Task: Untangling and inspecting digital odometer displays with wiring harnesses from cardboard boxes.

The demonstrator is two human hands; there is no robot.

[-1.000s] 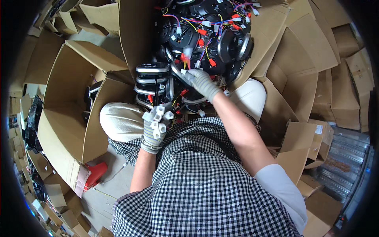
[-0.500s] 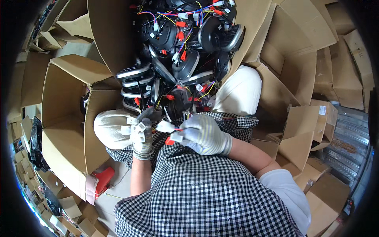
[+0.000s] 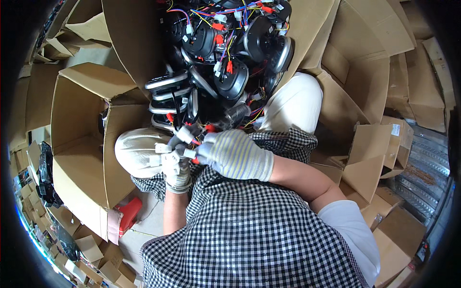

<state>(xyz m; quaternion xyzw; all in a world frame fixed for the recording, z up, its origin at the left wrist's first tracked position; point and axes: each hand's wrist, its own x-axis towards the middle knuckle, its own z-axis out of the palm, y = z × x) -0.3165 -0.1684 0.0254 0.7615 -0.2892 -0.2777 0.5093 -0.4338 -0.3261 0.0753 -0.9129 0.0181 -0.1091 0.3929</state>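
Observation:
My left hand, in a grey-white glove, is closed round several white plastic wire connectors that stick out past its fingers. My right hand, in a striped knit glove, pinches wires with a white connector and a red one right beside the left fingers. The two hands meet over my lap, fingertips close together or touching; exact contact is hidden. Just beyond them, a dark cylindrical part with wires lies at the near side of a pile of black rounded units with silver rims.
Red plugs and coloured wires trail over the pile, which lies in a big cardboard box between my knees. An open carton stands at left, more cartons at right. A red object lies on the floor at left.
My right hand has moved left with its connectors, up to my left hand. The dark cylindrical part beyond the hands now lies tilted, and nearby units have shifted slightly.

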